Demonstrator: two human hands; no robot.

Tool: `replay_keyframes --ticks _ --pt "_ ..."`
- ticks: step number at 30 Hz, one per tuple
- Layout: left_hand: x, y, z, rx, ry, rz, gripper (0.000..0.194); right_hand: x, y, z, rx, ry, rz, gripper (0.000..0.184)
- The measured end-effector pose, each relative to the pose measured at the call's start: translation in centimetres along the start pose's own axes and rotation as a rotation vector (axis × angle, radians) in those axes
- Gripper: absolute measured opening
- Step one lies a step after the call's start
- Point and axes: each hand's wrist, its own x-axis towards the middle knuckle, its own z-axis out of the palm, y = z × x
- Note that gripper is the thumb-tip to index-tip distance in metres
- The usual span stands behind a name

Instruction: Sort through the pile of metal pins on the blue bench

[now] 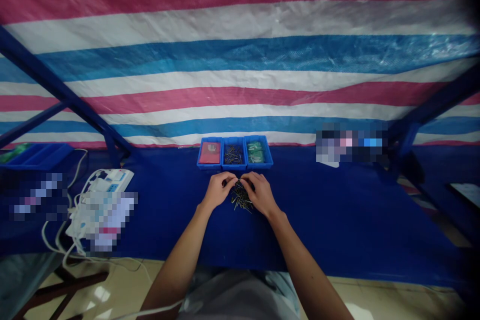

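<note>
A small heap of dark thin metal pins [242, 201] lies on the blue table cloth [318, 220] in front of me. My left hand [218, 189] and my right hand [259, 191] rest at the far side of the heap. Their fingertips meet in a pinch above it. What the fingers pinch is too small to make out. Behind the hands stand three small blue trays in a row: the left tray [209, 153] holds red and pale pieces, the middle tray [234, 154] dark pins, the right tray [258, 152] green pieces.
A white power strip with cables [108, 185] lies at the left. Another blue tray [35, 155] sits at the far left. Blue frame bars [67, 97] slant up on both sides. A striped tarp [240, 60] hangs behind the table.
</note>
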Motion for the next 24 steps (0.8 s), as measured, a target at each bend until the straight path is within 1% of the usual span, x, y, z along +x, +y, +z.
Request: replay_keyframes --ticks 4,10,20,22,24 --pt "0.01 0.13 -0.08 0.002 -0.001 0.002 0.025 0.01 0.13 0.00 0.021 0.019 -0.010 0.012" --pt "0.04 0.08 -0.10 0.004 -0.016 0.004 0.030 0.05 0.14 0.00 0.013 0.028 -0.020 0.017" --pt "0.02 0.03 -0.04 0.005 -0.015 0.009 0.025 0.13 -0.01 -0.15 -0.037 0.004 -0.011 0.027" --pt "0.03 0.08 -0.09 0.005 -0.016 0.003 0.026 0.12 -0.09 -0.24 -0.035 0.004 -0.008 0.026" --pt "0.06 0.12 -0.12 0.000 -0.013 -0.002 0.027 0.11 -0.16 -0.32 -0.022 0.012 -0.007 0.022"
